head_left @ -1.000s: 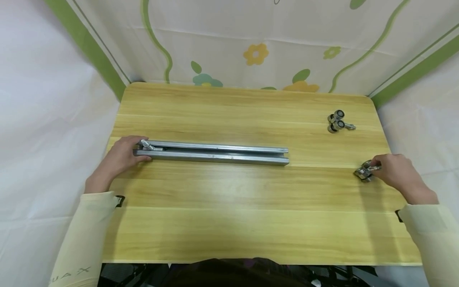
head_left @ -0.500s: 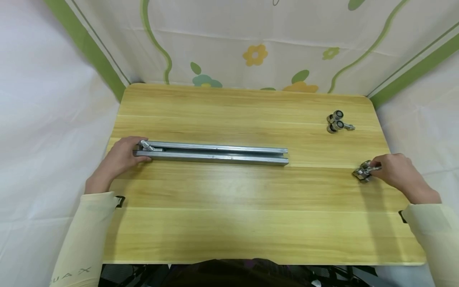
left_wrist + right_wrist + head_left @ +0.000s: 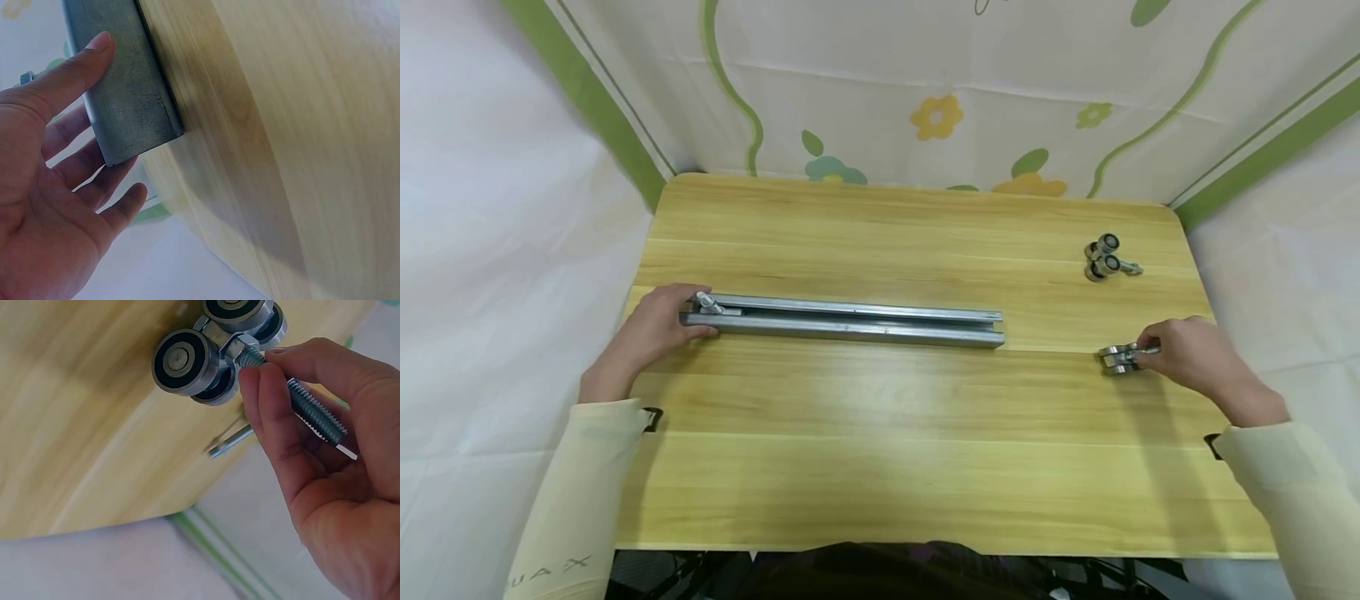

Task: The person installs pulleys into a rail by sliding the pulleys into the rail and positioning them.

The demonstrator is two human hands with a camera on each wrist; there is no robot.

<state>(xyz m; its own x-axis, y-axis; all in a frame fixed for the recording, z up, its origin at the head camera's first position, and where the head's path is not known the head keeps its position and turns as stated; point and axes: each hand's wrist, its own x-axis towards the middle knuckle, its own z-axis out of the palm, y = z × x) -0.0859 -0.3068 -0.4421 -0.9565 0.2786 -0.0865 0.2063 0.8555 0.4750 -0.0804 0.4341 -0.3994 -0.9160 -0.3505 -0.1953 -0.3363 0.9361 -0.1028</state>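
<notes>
A steel channel rail (image 3: pixel 857 327) lies lengthwise on the table with its slot facing up. My left hand (image 3: pixel 658 323) grips its left end, the thumb on the near side wall and the fingers on the far side. A threaded bolt (image 3: pixel 704 300) sticks up out of the slot beside that hand. Over at the right, my right hand (image 3: pixel 1198 358) pinches a roller trolley (image 3: pixel 215 353) by its threaded stud (image 3: pixel 315 412), the wheels pointing left toward the rail. Behind it, a second roller trolley (image 3: pixel 1103 258) lies on the table.
The wooden table (image 3: pixel 880 467) has rounded far corners. White cloth walls (image 3: pixel 850 92) with green bands and printed flowers stand at the back and both sides. The person's lap shows below the front edge.
My right hand has moved left with the roller trolley, whose wheels have turned to point more squarely at the rail. The left hand and the rail have stayed in place.
</notes>
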